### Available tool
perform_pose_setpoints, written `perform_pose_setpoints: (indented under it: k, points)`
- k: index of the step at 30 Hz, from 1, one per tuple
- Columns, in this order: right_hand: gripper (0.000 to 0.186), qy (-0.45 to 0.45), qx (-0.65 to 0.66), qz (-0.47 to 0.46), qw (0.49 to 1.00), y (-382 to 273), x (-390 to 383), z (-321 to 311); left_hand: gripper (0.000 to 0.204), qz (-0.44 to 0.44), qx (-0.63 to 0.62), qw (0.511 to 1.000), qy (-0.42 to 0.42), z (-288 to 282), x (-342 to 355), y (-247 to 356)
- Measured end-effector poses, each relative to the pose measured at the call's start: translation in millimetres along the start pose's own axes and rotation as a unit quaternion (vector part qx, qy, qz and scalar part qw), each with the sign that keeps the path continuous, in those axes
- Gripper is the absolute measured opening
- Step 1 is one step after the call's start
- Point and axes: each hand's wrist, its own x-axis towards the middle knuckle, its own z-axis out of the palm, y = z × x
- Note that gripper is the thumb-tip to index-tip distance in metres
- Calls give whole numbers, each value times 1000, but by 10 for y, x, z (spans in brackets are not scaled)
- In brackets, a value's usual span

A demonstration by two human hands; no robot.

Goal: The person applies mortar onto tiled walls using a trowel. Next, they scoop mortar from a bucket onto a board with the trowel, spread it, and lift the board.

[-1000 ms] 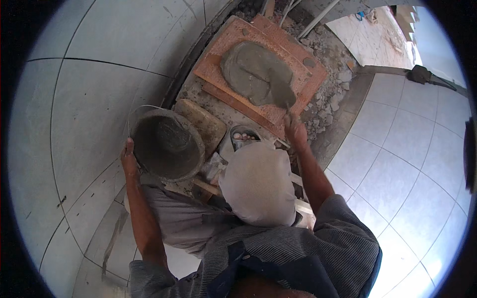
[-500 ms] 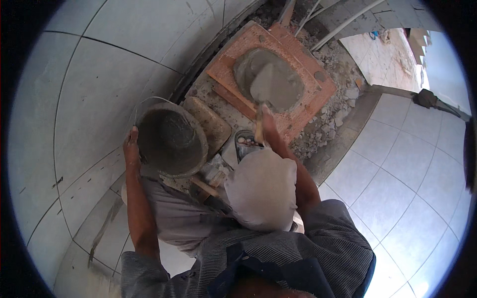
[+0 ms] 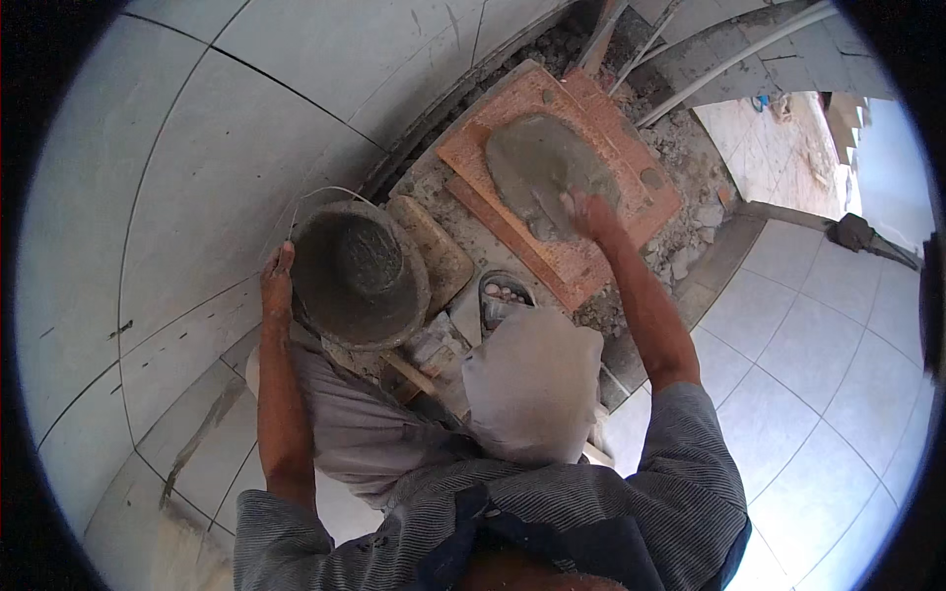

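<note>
My left hand [image 3: 277, 268] grips the left rim of a dark bucket [image 3: 419, 295]. Grey wet mix coats the bucket's inside, and its thin wire handle stands up at the back. My right hand [image 3: 593, 217] is closed and low over a mound of wet mortar [image 3: 547, 158] on an orange tile [image 3: 645, 197]. It holds a trowel [image 3: 550, 225], whose mortar-smeared blade lies against the near side of the mound and is hard to make out. The trowel's handle is mostly hidden by my hand.
A tan slab [image 3: 434, 251] stands beside the bucket. Near my knee is a small dark container [image 3: 505, 295] with round pieces inside. Rubble [image 3: 690, 236] borders the orange tile on the right, and pale pipes [image 3: 734, 64] cross behind. White wall tiles [image 3: 217, 167] rise at left.
My right hand has swung forward and right over the mortar, with the trowel now at the mound's near side. The mound looks more spread out. My left hand stays on the bucket.
</note>
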Motion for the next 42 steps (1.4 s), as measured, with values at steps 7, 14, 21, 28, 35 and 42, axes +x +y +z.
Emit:
perform_pose_setpoints:
  k: [7,14,21,28,35,42]
  points:
    - [32,203,-156,-151,955,838,342,476,73,3,16,1000,-10,112,150,-143]
    - [35,-5,-27,-47,999,0,-485,600,75,21,64,998,7,-163,-132,31]
    - [20,206,-103,2,973,359,-1091,857,73,31,203,979,13,-71,-77,90]
    - [20,146,-19,61,987,162,-1003,813,72,36,299,951,-70,-369,193,-160]
    - [30,207,82,198,955,484,-1023,925,75,68,230,970,-27,-225,67,-143]
    - [36,141,566,228,780,-175,-878,910,73,56,334,940,-33,-365,77,-68]
